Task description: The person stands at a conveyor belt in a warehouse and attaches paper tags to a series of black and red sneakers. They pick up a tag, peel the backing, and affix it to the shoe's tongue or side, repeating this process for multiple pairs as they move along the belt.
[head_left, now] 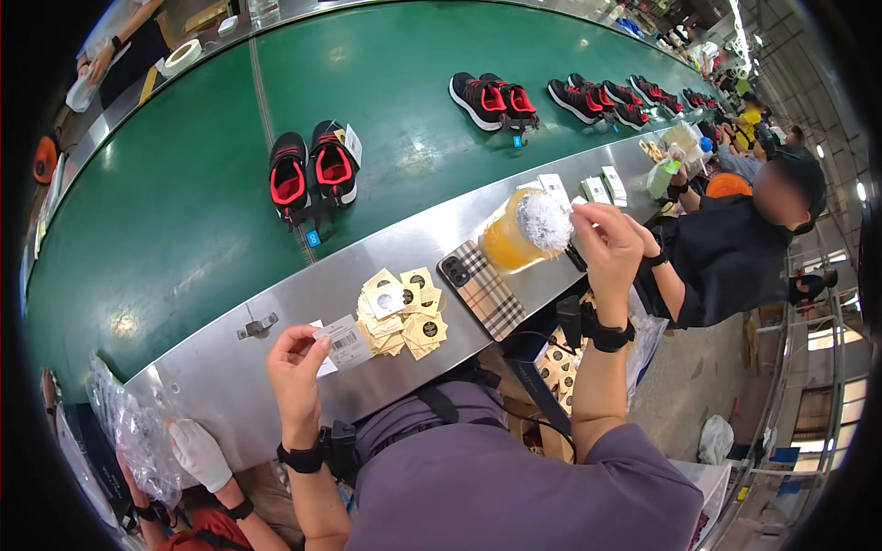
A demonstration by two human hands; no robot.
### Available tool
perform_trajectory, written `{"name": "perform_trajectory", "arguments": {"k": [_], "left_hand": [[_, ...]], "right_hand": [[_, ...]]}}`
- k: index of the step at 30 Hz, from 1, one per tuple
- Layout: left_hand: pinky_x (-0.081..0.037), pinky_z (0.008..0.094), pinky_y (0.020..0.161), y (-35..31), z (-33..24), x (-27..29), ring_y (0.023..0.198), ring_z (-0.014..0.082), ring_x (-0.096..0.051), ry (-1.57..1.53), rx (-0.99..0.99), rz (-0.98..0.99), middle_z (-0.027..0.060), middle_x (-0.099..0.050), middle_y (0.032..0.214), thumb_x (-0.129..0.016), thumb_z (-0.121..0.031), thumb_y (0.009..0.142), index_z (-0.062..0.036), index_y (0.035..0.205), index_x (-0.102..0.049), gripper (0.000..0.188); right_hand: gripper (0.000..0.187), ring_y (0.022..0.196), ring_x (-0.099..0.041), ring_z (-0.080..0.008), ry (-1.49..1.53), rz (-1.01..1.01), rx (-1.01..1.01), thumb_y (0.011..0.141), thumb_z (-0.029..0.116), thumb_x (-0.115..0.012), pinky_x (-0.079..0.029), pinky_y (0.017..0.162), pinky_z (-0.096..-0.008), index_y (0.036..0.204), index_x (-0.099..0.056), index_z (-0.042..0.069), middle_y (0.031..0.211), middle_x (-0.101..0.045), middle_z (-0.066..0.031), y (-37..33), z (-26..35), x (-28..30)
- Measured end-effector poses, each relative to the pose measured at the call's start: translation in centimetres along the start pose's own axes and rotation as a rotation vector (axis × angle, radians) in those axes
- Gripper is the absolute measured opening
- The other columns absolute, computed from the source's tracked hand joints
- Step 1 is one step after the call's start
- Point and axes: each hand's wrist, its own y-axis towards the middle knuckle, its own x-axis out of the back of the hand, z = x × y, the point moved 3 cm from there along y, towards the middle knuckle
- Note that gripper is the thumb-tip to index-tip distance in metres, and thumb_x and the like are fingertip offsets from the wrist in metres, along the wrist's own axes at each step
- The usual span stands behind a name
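My left hand [299, 363] pinches a white tag with a barcode [347, 342] over the metal ledge. Just right of that tag lies a loose heap of cream paper tags with black round marks [404, 317]. My right hand [608, 246] has thumb and forefinger pinched together at the silvery-white mass [544, 220] on top of a clear jar with yellow-orange contents [508, 243]. Whatever sits between those fingertips is too small to make out. A phone in a checked case [484, 291] lies between the heap and the jar.
A pair of black-and-red sneakers [312, 172] stands on the green conveyor belt [386, 110]; more pairs [493, 99] sit farther right. A co-worker in black [726, 243] is at my right. A white-gloved hand [200, 455] is at lower left, beside clear plastic bags [138, 432].
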Motion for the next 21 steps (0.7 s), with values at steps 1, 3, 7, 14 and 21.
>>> {"name": "perform_trajectory", "arguments": {"k": [1,3,7,14,21], "left_hand": [[-0.044,0.0211,0.072,0.1,0.1,-0.1,0.077,0.0078,-0.056,0.005,0.001,0.008,0.0028,-0.06,0.086,-0.065,0.001,0.08,-0.0001,0.092,-0.059,0.014],[-0.044,0.0213,0.073,0.1,0.2,-0.2,0.078,0.008,-0.056,0.013,0.007,0.02,0.0027,-0.06,0.087,-0.065,0.001,0.08,-0.0002,0.093,-0.059,0.014],[-0.045,0.0216,0.073,-0.2,0.1,-0.6,0.079,0.0081,-0.057,0.02,0.013,0.04,0.0024,-0.06,0.087,-0.065,0.001,0.08,-0.0001,0.093,-0.058,0.014],[-0.044,0.0212,0.072,-0.1,0.6,-0.9,0.08,0.0074,-0.056,0.038,0.007,0.067,0.0019,-0.06,0.087,-0.064,0.002,0.081,-0.0002,0.093,-0.058,0.013],[-0.043,0.02,0.067,-0.7,0.3,-0.5,0.074,0.0066,-0.055,0.032,0.041,0.053,0.0008,-0.061,0.084,-0.064,0.0,0.081,-0.001,0.09,-0.06,0.009]], "right_hand": [[0.012,0.072,-0.058,-0.0092,0.035,-0.013,-0.049,0.078,0.003,-0.067,-0.04,0.058,-0.0198,0.09,-0.07,0.004,0.088,-0.066,-0.0023,0.0,-0.6,0.2],[0.011,0.073,-0.056,-0.0058,0.013,0.032,-0.084,0.081,0.003,-0.065,-0.039,0.058,-0.0184,0.091,-0.07,0.003,0.088,-0.065,-0.0015,0.3,-1.1,0.3],[0.01,0.07,-0.056,-0.0056,0.066,-0.23,-0.106,0.08,0.003,-0.067,-0.04,0.058,-0.0187,0.09,-0.069,0.002,0.085,-0.065,-0.0017,0.2,0.1,1.6],[0.008,0.067,-0.053,-0.0029,0.223,-0.224,-0.132,0.076,0.0,-0.071,-0.04,0.053,-0.0161,0.082,-0.066,-0.003,0.077,-0.062,-0.0017,0.1,0.2,2.6],[0.016,0.082,-0.059,-0.0104,0.264,-0.331,-0.104,0.087,0.001,-0.059,-0.045,0.075,-0.0201,0.101,-0.064,-0.005,0.094,-0.065,-0.0055,0.6,2.4,3.6]]}}
